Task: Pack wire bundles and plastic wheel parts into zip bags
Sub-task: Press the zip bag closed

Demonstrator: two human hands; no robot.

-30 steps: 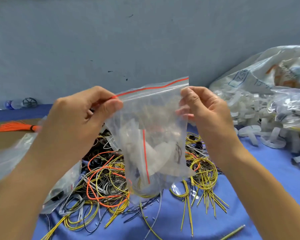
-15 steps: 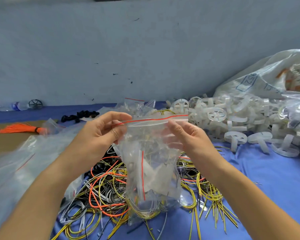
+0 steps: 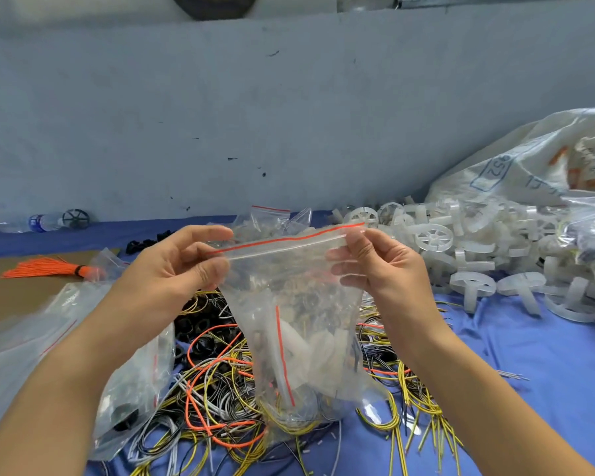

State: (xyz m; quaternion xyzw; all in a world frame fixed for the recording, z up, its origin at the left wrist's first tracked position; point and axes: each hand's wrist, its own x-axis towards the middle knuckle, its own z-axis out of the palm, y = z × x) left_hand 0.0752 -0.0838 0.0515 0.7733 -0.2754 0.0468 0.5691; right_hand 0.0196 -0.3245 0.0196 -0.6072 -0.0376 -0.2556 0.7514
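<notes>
ITEM: zip bag (image 3: 299, 338), clear w/ red seal line, held up over the desk (image 3: 547, 365) between both hands; filled w/ pale plastic parts and what looks like wire, contents hazy through the film.

STEP (judged): sealing the top. To do well: keep the strip taut and level btwn the two pinches, line up both tracks, then run thumb and forefinger along from one end to the other, pressing out air; check no wire end sits in the track.

NEAR: wire bundles (image 3: 220, 400), yellow, orange, grey, black, heaped on blue cloth just below the bag.

MID: left hand (image 3: 172, 269) pinches the strip's left end, thumb in front, fingers curled behind. Right hand (image 3: 378, 266) pinches the right end, thumb tip at the corner, other fingers folded against the bag's face. Wrists about level, forearms converging from lower corners; right end of strip slightly higher.

LEFT SIDE: spare clear bags (image 3: 24, 338); orange wire bunch (image 3: 45, 269).

FAR: plastic wheel parts (image 3: 461, 249), white heap at right; big woven sack (image 3: 529, 159) behind; bottle (image 3: 38, 222) by the wall.
</notes>
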